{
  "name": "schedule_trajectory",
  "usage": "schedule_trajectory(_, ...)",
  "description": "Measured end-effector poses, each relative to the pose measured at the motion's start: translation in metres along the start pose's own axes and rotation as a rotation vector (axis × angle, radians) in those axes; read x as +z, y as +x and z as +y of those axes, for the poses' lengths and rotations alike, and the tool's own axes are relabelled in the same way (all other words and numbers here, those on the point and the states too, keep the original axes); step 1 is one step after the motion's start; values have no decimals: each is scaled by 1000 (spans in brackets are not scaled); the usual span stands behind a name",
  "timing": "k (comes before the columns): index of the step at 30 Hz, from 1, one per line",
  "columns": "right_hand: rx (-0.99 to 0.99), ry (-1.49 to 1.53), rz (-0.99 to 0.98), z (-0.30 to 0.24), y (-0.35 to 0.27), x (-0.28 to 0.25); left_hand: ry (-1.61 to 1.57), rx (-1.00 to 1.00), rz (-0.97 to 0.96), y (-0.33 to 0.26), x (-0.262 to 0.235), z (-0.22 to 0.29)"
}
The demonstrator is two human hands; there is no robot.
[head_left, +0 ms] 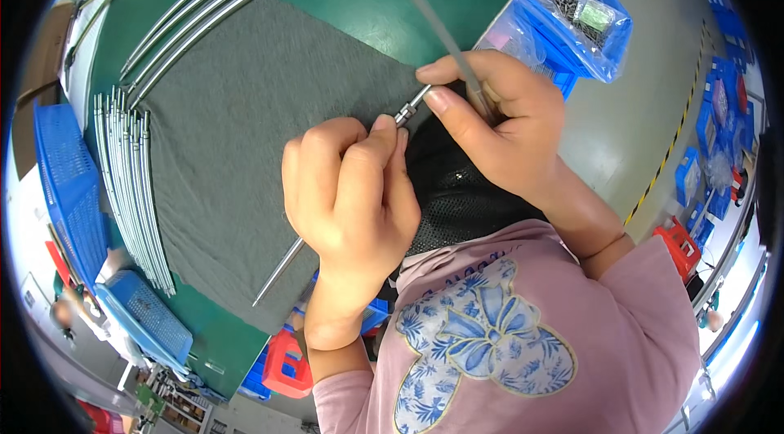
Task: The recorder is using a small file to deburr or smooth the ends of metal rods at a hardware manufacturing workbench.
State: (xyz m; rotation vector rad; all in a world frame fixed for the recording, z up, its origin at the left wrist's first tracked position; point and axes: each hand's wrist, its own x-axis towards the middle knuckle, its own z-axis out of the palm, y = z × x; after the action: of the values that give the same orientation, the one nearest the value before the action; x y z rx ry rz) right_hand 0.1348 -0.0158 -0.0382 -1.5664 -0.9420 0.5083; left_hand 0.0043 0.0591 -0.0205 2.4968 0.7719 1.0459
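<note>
My left hand (pixel 351 189) is closed round a slim shiny metal rod (pixel 278 272), whose lower end sticks out past my palm over the grey cloth (pixel 237 107). Beyond my left thumb and forefinger shows the rod's stepped end fitting (pixel 405 114), with a thin pin pointing up to the right. At that pin's tip, the thumb and forefinger of my right hand (pixel 510 111) pinch close together. A long, narrow grey strip (pixel 433 19), slightly blurred, also runs up out of my right hand; its lower end lies among the curled fingers.
Several metal rods lie bundled (pixel 131 189) at the cloth's left edge; more long tubes (pixel 237 1) lie at the back of the green table (pixel 359 17). A blue bin (pixel 608 66) of small metal parts stands at right, blue baskets (pixel 65 164) at left.
</note>
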Motion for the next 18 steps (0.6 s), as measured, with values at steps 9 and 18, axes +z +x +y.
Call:
schedule_trajectory(9, 168, 188, -187, -20, 11, -15, -109, -156, -83, 7, -15, 9)
schedule_trajectory(18, 96, 366, -285, -52, 6, -14, -270, -194, 5, 14, -49, 22)
